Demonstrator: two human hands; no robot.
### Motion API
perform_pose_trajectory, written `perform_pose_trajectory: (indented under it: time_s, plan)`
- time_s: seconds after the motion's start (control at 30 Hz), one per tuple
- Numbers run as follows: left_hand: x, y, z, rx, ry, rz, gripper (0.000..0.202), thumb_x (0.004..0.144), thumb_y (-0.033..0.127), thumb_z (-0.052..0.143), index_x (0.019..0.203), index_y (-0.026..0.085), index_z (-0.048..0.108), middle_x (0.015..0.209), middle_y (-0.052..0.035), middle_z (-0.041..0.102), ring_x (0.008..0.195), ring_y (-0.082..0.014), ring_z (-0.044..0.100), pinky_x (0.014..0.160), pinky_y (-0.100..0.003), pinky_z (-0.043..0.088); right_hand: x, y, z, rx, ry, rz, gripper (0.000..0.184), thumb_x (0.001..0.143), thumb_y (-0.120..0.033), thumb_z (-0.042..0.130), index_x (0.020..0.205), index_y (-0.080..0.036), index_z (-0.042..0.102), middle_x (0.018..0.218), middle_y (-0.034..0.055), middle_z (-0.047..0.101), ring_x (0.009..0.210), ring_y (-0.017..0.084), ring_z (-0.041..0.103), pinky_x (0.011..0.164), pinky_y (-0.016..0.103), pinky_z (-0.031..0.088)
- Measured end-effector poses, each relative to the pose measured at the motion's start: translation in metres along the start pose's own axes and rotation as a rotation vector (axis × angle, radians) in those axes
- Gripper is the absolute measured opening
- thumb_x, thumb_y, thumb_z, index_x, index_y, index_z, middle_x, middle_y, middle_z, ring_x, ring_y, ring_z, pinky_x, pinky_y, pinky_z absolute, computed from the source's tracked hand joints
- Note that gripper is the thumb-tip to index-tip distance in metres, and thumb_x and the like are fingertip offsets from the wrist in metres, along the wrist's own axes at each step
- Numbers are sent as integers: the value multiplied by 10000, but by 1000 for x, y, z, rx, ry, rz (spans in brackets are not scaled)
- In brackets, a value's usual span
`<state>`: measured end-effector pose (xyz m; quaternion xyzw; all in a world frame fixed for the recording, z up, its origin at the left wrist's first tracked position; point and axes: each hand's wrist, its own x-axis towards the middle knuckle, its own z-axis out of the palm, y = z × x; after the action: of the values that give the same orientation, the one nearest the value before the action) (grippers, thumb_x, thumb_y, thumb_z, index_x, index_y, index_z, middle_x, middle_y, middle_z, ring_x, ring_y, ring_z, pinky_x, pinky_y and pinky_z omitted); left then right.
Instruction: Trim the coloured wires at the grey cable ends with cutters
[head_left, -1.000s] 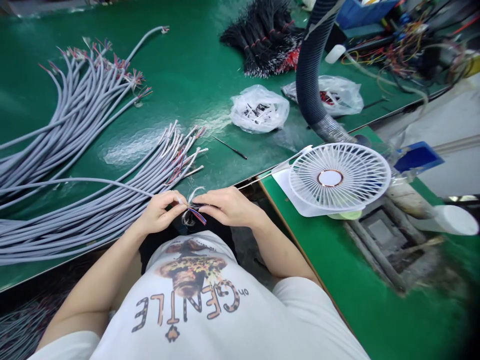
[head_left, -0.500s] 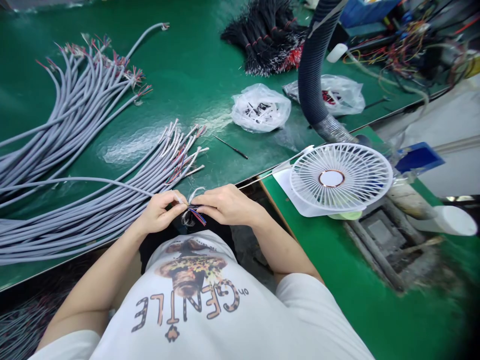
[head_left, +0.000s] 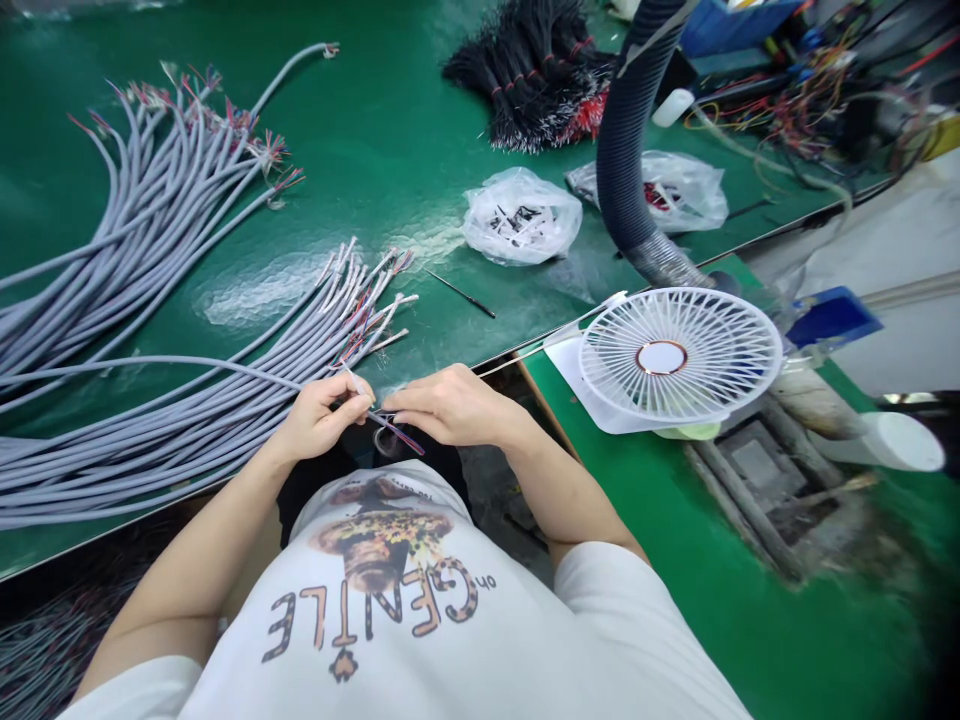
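Near the table's front edge, my left hand (head_left: 326,415) is closed around the end of a grey cable (head_left: 225,368). A thin pale strand sticks up above its thumb. Coloured inner wires (head_left: 405,438) fan out of the cable end between my hands, pointing down to the right. My right hand (head_left: 455,404) pinches at this same cable end with thumb and fingers; a small dark bit shows at its fingertips, too small to name. Just behind my hands lies a bundle of grey cables (head_left: 217,420) with stripped ends.
A second grey cable bundle (head_left: 172,200) lies far left. Plastic bags of small parts (head_left: 523,215), a thin dark-handled tool (head_left: 461,293) and black wire bundles (head_left: 532,70) lie on the green table. A white fan (head_left: 679,355) and dark hose (head_left: 626,130) stand at right.
The loose pale strands that looped up between my hands are no longer there. The coloured wires now reach further down to the right, and a strand shows above my left thumb.
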<state>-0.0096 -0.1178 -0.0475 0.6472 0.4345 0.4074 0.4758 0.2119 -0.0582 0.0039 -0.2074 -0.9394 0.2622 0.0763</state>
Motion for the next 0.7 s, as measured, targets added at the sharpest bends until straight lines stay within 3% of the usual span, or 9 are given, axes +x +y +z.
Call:
perform_pose_trajectory:
  time_s: [0.2, 0.33, 0.4, 0.5, 0.6, 0.7]
  plan:
    - [3, -3, 1, 76, 24, 17, 214, 884, 314, 557, 744, 156, 589, 630, -2, 587, 566, -105, 536, 585, -226, 445, 13, 7, 9, 278, 364, 33, 401, 820, -383, 659, 1142, -146, 630, 1068, 81, 711, 913, 175, 666, 812, 246, 462]
    - [3, -7, 1, 191, 59, 71, 207, 875, 304, 564, 752, 154, 638, 624, -10, 602, 572, -120, 552, 584, -234, 448, 36, 1, 26, 301, 389, -81, 140, 849, -208, 572, 932, -146, 665, 895, 51, 708, 807, 135, 639, 759, 220, 450]
    - [3, -8, 0, 233, 112, 80, 169, 878, 286, 560, 835, 158, 661, 668, -17, 625, 593, -128, 566, 601, -243, 459, 42, 6, 21, 280, 425, -91, 121, 854, -189, 543, 849, -146, 657, 802, 33, 679, 730, 121, 605, 708, 215, 433]
    - [2, -5, -2, 349, 128, 123, 193, 870, 255, 575, 1031, 172, 640, 847, -51, 674, 741, -161, 614, 716, -282, 483, 41, 31, -15, 155, 590, 92, 195, 877, -288, 546, 802, -139, 647, 739, 27, 637, 680, 125, 565, 680, 230, 413]
    - [0, -1, -7, 543, -43, 250, 165, 863, 253, 596, 1010, 190, 634, 937, -65, 688, 875, -188, 621, 830, -328, 458, 36, 75, -69, -149, 694, 466, 186, 862, -279, 552, 811, -132, 653, 762, 60, 645, 726, 175, 579, 711, 278, 418]
    - [1, -3, -11, 722, -242, 331, 174, 874, 295, 592, 1014, 200, 629, 983, -69, 690, 927, -199, 610, 833, -341, 440, 33, 122, -113, -355, 612, 823, 157, 816, -177, 535, 873, -131, 673, 882, 131, 682, 863, 260, 613, 767, 338, 436]
